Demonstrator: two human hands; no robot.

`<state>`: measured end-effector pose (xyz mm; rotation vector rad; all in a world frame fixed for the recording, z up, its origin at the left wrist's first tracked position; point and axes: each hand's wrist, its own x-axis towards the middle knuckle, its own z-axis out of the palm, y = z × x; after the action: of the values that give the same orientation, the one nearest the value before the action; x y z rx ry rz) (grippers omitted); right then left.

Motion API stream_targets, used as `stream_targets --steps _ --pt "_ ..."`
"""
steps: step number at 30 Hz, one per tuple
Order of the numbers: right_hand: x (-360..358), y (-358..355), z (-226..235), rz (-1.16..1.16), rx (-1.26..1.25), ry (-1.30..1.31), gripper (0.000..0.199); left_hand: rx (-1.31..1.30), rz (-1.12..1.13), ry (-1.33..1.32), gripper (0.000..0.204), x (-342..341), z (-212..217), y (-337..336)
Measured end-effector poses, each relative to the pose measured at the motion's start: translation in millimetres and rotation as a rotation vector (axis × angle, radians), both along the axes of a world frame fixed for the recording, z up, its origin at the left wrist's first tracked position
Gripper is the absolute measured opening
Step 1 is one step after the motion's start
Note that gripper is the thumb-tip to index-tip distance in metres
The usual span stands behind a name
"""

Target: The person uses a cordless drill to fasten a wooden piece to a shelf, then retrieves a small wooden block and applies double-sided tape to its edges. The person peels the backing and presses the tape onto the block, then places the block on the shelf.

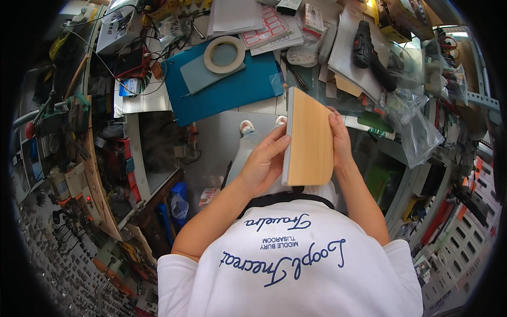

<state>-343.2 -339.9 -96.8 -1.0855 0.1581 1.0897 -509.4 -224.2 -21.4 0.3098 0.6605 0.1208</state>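
Note:
A flat, slab-like object with a light wood-grain face and a pale grey edge (309, 140) is held up in front of my lap, its broad face turned toward me. My left hand (265, 164) is closed on its left edge, thumb along the pale side. On the opposite side my right hand (340, 136) grips the right edge, with some fingers hidden behind it. Beyond it on the desk lies a blue folder (222, 100), carrying a grey-green notebook (203, 79) and a roll of tape (224, 54).
A cordless drill (363, 45) rests on papers at the back right, near a computer mouse (302, 56). Clear plastic bags (414, 124) hang off the right desk edge. Crowded shelves with tools stand to both sides. A red-cased device (132, 62) with cables sits at the left.

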Motion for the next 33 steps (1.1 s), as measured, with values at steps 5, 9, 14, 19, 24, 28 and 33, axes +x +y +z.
stream_targets --steps 5,9,14,19,24,28,33 --pt "17 -27 10 -0.259 -0.288 -0.453 0.028 0.332 -0.293 0.287 0.045 5 -22 -3" --pt "22 -49 27 0.075 -0.448 -0.57 0.034 0.287 -0.37 0.204 0.042 2 -117 -6" --pt "36 -21 59 0.708 -0.55 -0.315 0.047 0.128 -0.493 0.093 0.046 -13 -178 -3" --pt "47 10 26 1.141 -0.523 0.01 0.066 0.102 -0.441 0.112 0.047 -26 -210 1" --pt "2 27 -32 0.979 -0.529 -0.152 0.048 0.003 -0.204 0.118 0.048 -46 -226 -4" --pt "-17 49 -48 1.069 -0.787 -0.449 0.046 -0.296 0.086 0.264 0.046 -39 -248 -26" --pt "-10 79 -38 1.065 -0.89 -0.448 0.042 -0.47 0.066 0.36 0.046 -15 -234 -16"
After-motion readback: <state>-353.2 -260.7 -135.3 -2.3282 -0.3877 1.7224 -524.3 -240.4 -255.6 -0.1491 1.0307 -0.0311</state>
